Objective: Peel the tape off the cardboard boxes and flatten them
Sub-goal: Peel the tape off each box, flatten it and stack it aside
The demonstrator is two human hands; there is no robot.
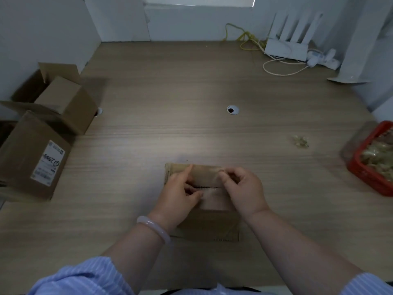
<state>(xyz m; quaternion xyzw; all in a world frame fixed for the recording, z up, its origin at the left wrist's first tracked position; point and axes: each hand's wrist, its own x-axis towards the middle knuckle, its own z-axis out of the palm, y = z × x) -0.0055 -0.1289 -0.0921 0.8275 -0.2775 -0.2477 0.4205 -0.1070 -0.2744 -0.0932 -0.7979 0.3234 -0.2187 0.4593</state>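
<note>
A small brown cardboard box [207, 224] lies on the wooden table [191, 133] near its front edge. Clear tape [212, 193] runs over the box's top seam. My left hand [180, 194] holds the left side of the box, with its index finger stretched along the far flap and its thumb pressed at the seam. My right hand [242, 188] sits at the right side, its fingertips pinching the tape near the far edge. Both hands hide much of the box's top.
Two larger cardboard boxes stand at the left: an open one [61, 99] and one with a white label [32, 158]. A red basket [374, 165] of crumpled tape sits at the right edge, with a tape wad [301, 142] beside it. Router [287, 47] and cables lie at the back right.
</note>
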